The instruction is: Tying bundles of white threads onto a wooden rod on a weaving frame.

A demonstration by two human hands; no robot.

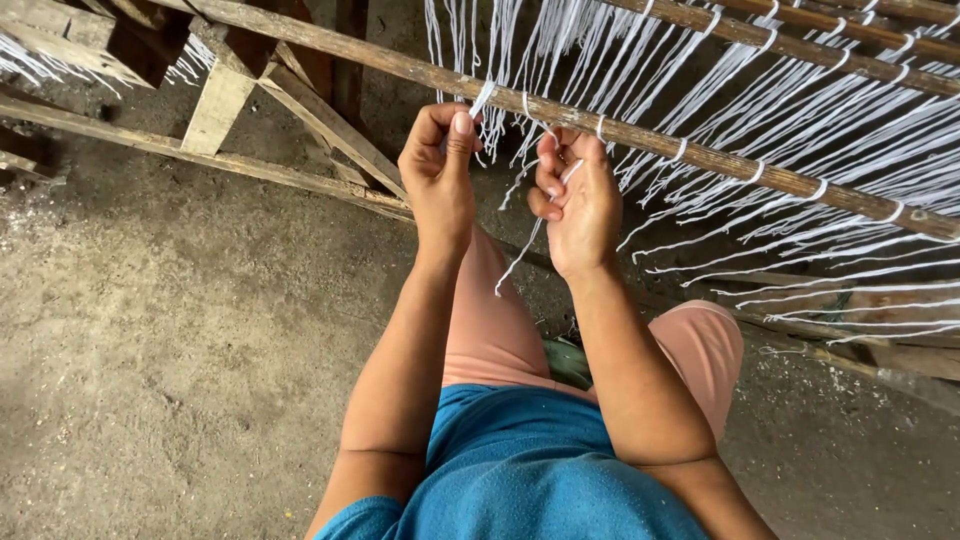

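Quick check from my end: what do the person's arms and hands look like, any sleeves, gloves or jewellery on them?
Both arms are bare from the shoulder area down, with no long sleeves. The left hand and right hand wear no gloves, and no rings, bracelets or watch show. Fingernails look short and unpainted. A blue fabric top ends near the upper arms; pink knee-length trousers show below.

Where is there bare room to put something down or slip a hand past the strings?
Bare dirt floor lies left of the left hand, below the slanted wooden beam. Right of the right hand, white strings crowd the wooden pole. Between the hands, loose strands hang.
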